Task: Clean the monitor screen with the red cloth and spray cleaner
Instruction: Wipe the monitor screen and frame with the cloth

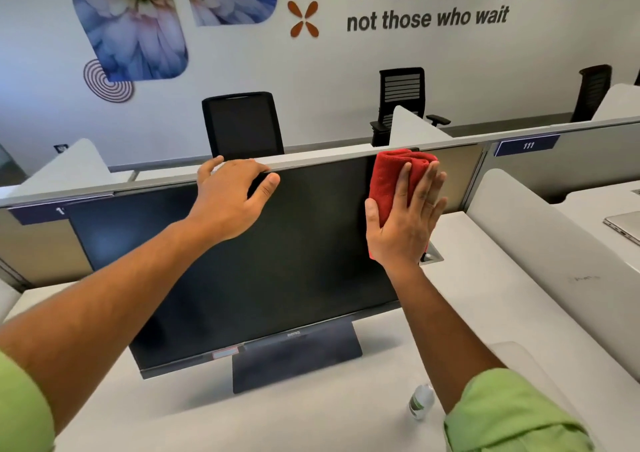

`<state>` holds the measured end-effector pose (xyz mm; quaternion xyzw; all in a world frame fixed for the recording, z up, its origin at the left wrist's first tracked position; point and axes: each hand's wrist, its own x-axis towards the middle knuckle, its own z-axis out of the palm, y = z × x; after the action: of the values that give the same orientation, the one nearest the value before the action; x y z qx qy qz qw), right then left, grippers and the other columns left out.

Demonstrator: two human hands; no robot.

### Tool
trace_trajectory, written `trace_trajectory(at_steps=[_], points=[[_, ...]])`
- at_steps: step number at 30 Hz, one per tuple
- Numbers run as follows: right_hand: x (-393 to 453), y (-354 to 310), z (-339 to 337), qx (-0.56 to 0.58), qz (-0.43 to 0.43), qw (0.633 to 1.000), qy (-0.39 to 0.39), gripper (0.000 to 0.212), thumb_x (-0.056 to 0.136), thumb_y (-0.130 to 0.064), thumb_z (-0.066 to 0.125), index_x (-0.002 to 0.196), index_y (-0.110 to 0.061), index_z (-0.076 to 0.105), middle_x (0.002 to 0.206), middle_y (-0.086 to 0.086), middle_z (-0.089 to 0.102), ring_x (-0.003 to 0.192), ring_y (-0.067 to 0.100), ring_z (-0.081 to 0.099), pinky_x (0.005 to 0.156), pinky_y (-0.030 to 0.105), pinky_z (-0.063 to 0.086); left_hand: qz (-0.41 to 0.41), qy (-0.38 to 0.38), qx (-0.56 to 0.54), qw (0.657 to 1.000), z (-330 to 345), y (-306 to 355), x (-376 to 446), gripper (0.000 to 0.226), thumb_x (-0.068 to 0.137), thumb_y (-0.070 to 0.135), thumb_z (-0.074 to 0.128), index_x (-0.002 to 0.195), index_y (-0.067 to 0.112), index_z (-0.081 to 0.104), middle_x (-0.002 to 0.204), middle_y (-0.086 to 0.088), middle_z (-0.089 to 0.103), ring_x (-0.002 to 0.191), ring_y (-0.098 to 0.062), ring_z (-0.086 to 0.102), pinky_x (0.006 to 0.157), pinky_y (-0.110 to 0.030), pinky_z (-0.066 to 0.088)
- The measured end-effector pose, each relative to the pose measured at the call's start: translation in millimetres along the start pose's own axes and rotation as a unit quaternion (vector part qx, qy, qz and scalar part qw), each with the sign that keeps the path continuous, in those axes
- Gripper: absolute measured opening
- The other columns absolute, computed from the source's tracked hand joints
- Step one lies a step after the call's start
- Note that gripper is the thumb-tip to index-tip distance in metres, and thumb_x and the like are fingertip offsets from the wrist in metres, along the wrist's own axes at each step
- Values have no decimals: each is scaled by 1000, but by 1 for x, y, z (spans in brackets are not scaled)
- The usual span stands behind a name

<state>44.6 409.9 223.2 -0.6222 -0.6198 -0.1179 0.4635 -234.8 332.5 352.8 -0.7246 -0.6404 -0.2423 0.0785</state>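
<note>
A black monitor [270, 264] stands on a white desk [311, 413], its dark screen facing me. My left hand [230, 197] grips the monitor's top edge near the middle, fingers over the back and thumb on the front. My right hand [405, 219] presses a folded red cloth [388, 178] flat against the screen's upper right corner, fingers spread. A small clear spray bottle [420, 401] stands on the desk at the front right, partly hidden by my right forearm.
A grey partition [571, 154] runs behind the monitor. White curved dividers [540, 244] flank the desk. A closed laptop [623, 225] lies on the neighbouring desk to the right. Black office chairs [244, 126] stand beyond the partition.
</note>
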Motion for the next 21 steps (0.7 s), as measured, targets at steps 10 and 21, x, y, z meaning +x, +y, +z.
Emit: trace_trajectory(at_steps=[10, 21], points=[[-40, -80, 22, 64, -199, 978, -18, 69, 111, -57, 37, 171, -31, 15, 181, 6, 4, 167, 33, 7, 134, 59, 10, 5, 7, 7, 1000, 8, -2, 4, 58, 98, 64, 25, 122, 27, 62, 130, 4, 66, 140, -13, 45, 118, -49, 12], [23, -34, 1, 39, 7, 999, 24, 67, 112, -57, 22, 170, -23, 20, 179, 14, 13, 167, 35, 11, 131, 63, 19, 22, 20, -3, 1000, 8, -3, 3, 55, 100, 60, 26, 126, 28, 62, 138, 3, 63, 147, -11, 36, 123, -51, 5]])
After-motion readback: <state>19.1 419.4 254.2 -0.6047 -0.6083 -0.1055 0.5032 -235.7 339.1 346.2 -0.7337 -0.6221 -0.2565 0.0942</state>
